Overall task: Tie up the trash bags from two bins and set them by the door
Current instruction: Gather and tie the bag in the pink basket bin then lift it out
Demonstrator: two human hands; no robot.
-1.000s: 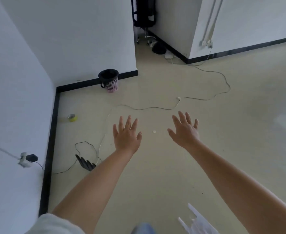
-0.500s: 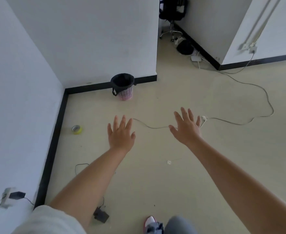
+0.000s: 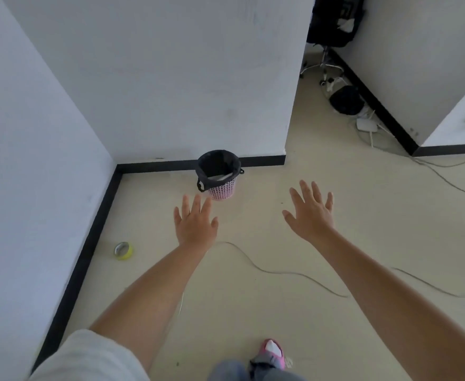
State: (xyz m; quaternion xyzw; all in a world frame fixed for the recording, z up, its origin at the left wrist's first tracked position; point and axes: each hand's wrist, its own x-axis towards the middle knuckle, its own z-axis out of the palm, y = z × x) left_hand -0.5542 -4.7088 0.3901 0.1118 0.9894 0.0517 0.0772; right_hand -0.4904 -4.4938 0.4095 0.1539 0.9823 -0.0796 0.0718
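Note:
A small pink perforated bin [image 3: 222, 191] stands on the floor against the white wall's black skirting. A black trash bag [image 3: 217, 166] lines it, its rim folded over the top, with some white paper inside. My left hand [image 3: 195, 223] reaches forward with fingers spread, its fingertips just short of the bin's base. My right hand [image 3: 310, 212] is also stretched out and spread, to the right of the bin. Neither hand holds anything.
A yellow tape roll [image 3: 123, 250] lies by the left skirting. A thin white cable [image 3: 280, 273] snakes across the floor under my arms. A black office chair [image 3: 333, 20], a dark round object [image 3: 345, 100] and a white power strip [image 3: 366, 125] sit in the corridor at upper right.
I have walked closer to the bin, which now appears larger and just beyond my left fingertips. Both hands stay spread and empty.

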